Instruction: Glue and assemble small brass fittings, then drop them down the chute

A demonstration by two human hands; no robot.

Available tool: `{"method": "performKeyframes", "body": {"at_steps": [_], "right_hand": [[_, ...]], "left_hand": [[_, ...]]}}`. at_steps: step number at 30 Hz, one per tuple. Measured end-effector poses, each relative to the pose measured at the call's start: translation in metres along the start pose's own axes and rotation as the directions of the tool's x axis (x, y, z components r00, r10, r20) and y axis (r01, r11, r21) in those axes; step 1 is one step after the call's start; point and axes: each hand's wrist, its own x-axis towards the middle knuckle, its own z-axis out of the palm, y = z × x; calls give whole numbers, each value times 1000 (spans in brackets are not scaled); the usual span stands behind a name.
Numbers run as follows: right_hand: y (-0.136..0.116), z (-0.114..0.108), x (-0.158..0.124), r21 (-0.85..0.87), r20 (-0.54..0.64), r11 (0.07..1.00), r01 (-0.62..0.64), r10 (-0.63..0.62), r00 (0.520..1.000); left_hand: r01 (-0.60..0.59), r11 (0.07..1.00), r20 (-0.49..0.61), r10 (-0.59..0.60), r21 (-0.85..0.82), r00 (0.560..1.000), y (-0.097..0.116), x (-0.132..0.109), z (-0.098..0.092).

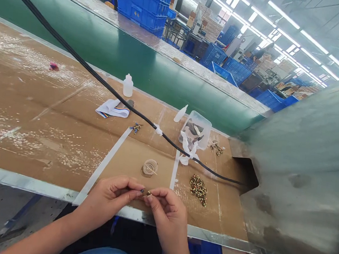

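Dull green on the conveyor belt (104, 54) at ten o'clock, vivid blue on the stacked plastic crates (141, 2) at eleven. Rainbow stripes along the white ribbon cable (113, 112) at nine, black on the cord (102, 85) over the brown, white-flecked cardboard (38, 131). Gold-and-black mottling on the heap of small parts (198, 189) at five, gold on the small piece (149, 193) at six.

The cardboard-topped bench (38, 131) carries a clear dish (150, 167) ahead of the right grip (169, 218), a heap of small parts (198, 190) rightward, and a plastic tub (195, 129) beyond.
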Motion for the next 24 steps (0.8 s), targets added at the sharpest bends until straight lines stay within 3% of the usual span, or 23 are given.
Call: {"method": "performKeyframes", "body": {"at_steps": [8,19,24], "right_hand": [[-9,5,0,132,20,990,-38,36,999],[-6,5,-4,47,-13,998,-51,52,999],[-5,8,-5,150,-4,979,-140,142,990]], "left_hand": [[-25,995,69,31,-93,997,2,2,2],[-186,965,52,179,183,982,5,0,-1],[-184,944,38,181,272,983,4,-2,1]]}}
